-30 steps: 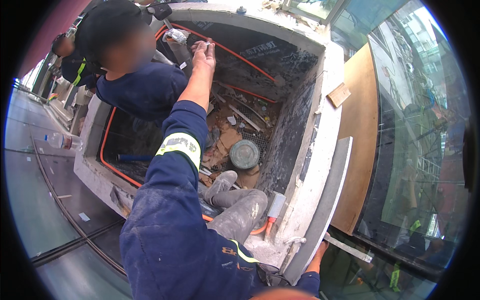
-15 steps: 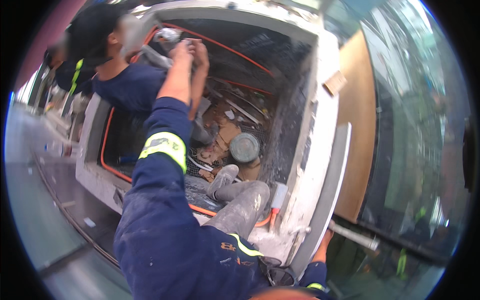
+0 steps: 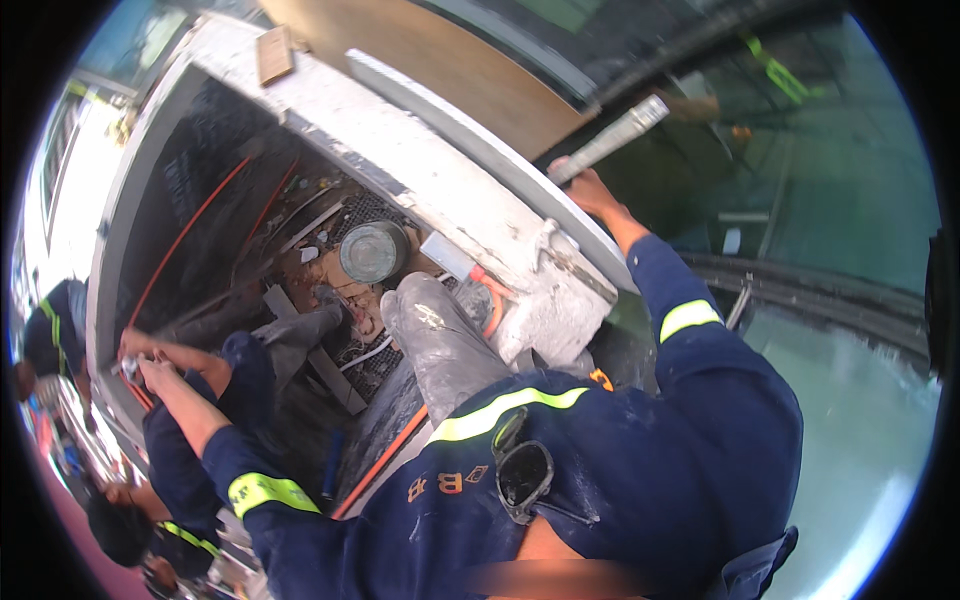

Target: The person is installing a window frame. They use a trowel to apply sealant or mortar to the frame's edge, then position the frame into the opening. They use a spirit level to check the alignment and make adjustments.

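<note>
My left hand [image 3: 157,374] is at the far left, fingers closed, against a co-worker's hand [image 3: 136,345]. A small silvery-white thing [image 3: 130,368] shows between the two hands; I cannot make out its kind. At the upper right, my right hand [image 3: 592,192] reaches over a long grey board [image 3: 480,138]. Its fingers are closed round the near end of a long, flat, whitish bar-like tool [image 3: 620,137], which points away to the right. The co-worker, in a dark blue shirt, crouches inside the walled pit beside me.
A round, grey-crusted bucket [image 3: 370,252] stands among cardboard scraps and rubble. On the pale wall [image 3: 400,160] lie a wide-bladed scraper [image 3: 449,255] with an orange handle and a small wooden block [image 3: 273,56]. An orange cable [image 3: 190,232] runs along the pit. Glass panels flank the right.
My view has swung to the right, bringing my right arm fully into sight. My left hand and the co-worker's hand now appear lower and farther left, still close together.
</note>
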Motion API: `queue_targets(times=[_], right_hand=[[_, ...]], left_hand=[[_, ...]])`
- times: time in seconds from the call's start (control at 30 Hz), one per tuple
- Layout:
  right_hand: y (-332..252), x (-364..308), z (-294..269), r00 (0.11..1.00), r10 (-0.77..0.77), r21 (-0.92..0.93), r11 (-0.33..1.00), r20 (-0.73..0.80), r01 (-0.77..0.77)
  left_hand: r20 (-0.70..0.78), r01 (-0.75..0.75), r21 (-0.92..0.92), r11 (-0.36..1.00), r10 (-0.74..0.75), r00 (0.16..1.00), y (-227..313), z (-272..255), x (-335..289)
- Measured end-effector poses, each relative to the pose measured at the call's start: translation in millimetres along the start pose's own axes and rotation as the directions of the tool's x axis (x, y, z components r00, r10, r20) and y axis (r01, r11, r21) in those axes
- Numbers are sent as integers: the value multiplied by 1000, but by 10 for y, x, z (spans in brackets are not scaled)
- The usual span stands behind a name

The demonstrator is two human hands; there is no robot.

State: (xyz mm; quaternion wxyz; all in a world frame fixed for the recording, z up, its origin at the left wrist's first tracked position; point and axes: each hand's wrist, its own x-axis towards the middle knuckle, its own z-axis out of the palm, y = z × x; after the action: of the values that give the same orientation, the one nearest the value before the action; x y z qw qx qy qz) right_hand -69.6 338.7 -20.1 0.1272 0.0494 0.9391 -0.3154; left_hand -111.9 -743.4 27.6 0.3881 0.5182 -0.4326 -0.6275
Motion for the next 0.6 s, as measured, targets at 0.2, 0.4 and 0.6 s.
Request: queue_targets(times=[0.2, 0.4, 0.6], right_hand=[[165, -16, -59, 999, -18, 86, 996, 51, 13], [506, 85, 59, 997, -69, 134, 989, 24, 65], [1024, 300, 355, 987, -158, 290, 947, 37, 140]], left_hand=[[738, -422, 256, 870, 106, 666, -1656, 386, -3259], [874, -737, 442, 511, -63, 481, -3104, 824, -6365], [699, -706, 701, 106, 96, 709, -3420, 1072, -7259]])
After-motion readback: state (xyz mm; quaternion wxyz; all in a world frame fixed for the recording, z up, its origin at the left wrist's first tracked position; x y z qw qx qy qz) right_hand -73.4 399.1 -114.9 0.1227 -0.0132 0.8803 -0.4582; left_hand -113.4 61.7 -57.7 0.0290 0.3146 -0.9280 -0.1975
